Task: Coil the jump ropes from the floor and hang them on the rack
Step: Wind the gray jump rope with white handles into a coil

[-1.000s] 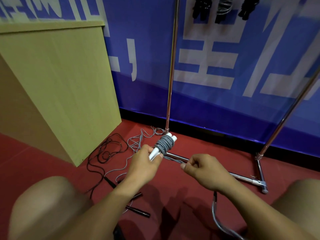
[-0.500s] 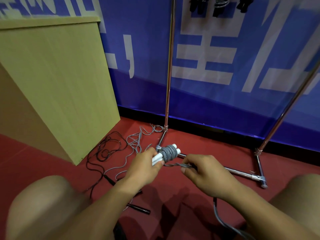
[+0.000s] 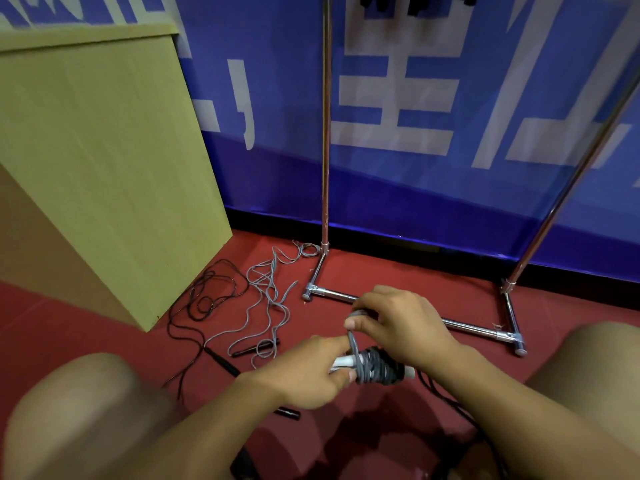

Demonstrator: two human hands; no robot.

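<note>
Rope (image 3: 375, 367), grey and wound around 2 white handles (image 3: 343, 362), is sitting in the lower middle of the frame, above the red floor (image 3: 398, 278). The left hand (image 3: 304, 372) is gripping the handle ends, fingers curled round them. The right hand (image 3: 401, 323) is pinching a strand that is rising from the bundle, thumb and fingers closed on it as if guiding a turn or tucking the end; which of the 2 I cannot tell.

Risks, as I judge them:
- The strand is looking springy. If the right-hand pinch is slackening before the end is being locked under a turn, the outer wraps are likely unwinding.
- The left hand is holding only the near end of the handles, so a hard pull could be twisting the bundle or sliding turns off the far end.
- A dark cord (image 3: 446, 396) is trailing under the right forearm toward the lower right; it could be snagging when the bundle is being lifted.
- At centre left, a loose grey rope (image 3: 266, 289) and a black rope (image 3: 207, 292) are lying crossed on the floor, beside the wooden cabinet (image 3: 104, 168); picking up one may be dragging the other.

The rack (image 3: 325, 133) is standing behind, with dark bundles (image 3: 412, 1) hanging at the top edge, barely in view.
</note>
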